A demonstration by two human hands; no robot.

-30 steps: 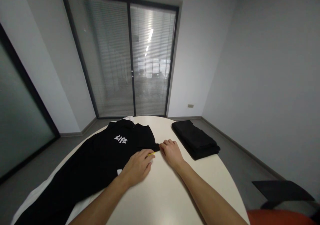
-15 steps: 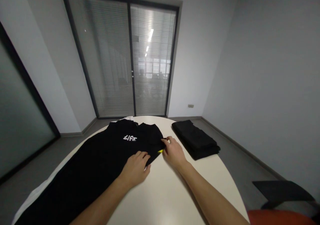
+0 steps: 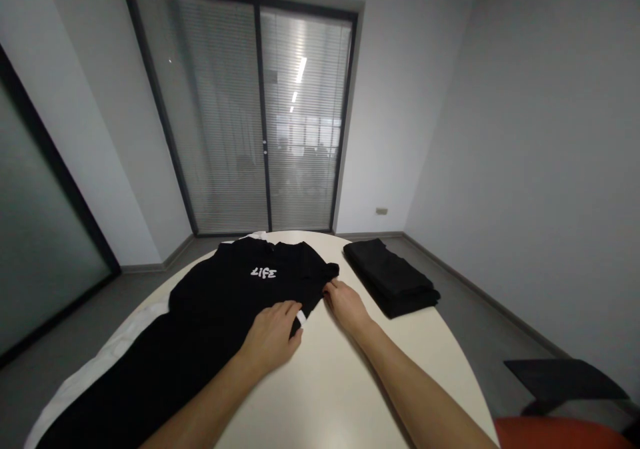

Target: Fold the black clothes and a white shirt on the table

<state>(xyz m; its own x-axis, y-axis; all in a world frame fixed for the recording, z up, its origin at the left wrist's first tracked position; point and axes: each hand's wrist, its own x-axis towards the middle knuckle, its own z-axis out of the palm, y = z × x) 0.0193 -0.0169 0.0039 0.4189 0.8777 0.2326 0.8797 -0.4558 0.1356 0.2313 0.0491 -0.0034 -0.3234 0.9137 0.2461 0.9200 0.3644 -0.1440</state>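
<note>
A black T-shirt (image 3: 220, 309) with the white word LIFE lies spread on the white oval table (image 3: 340, 376). My left hand (image 3: 273, 332) rests flat on the shirt's near edge, fingers stretched out. My right hand (image 3: 345, 306) is just right of it, fingers curled on the shirt's sleeve edge near the table's middle. A white garment (image 3: 100, 359) shows under the shirt at the left.
A folded stack of black clothes (image 3: 393, 279) sits at the table's far right. Glass doors with blinds (image 3: 255, 116) close the room behind. A dark chair part (image 3: 565, 379) and an orange-red seat (image 3: 560, 432) are at the lower right.
The shirt has been drawn to the right across the table, uncovering more white cloth at the left. My right hand shifted along the sleeve edge; the yellow tag no longer shows.
</note>
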